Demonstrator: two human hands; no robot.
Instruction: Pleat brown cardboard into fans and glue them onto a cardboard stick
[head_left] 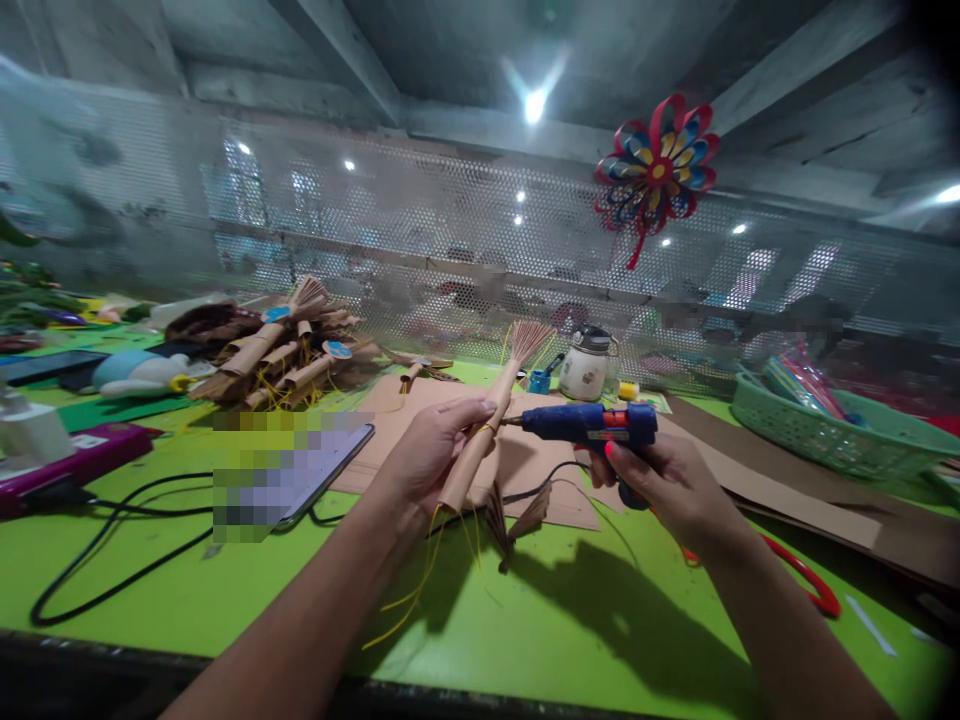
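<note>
My left hand (439,450) is closed around a rolled brown paper tube (471,465), held tilted above the table. The tube's far end fans out into pleats, and yellow strings hang from its near end. In my right hand (664,480) is a blue hot glue gun (585,424), its nozzle pointing left and at the tube's side. Whether the tip touches the paper I cannot tell. Folded brown paper pieces (517,520) show just below the tube. Under both lies a flat sheet of brown cardboard (397,425).
A pile of similar paper pieces (289,350) lies at left, near a phone (330,475) and a purple power strip (97,462) with black cables. A lidded jar (585,362) stands behind. At right are a green basket (840,425), cardboard strips (787,490) and red-handled scissors (814,580).
</note>
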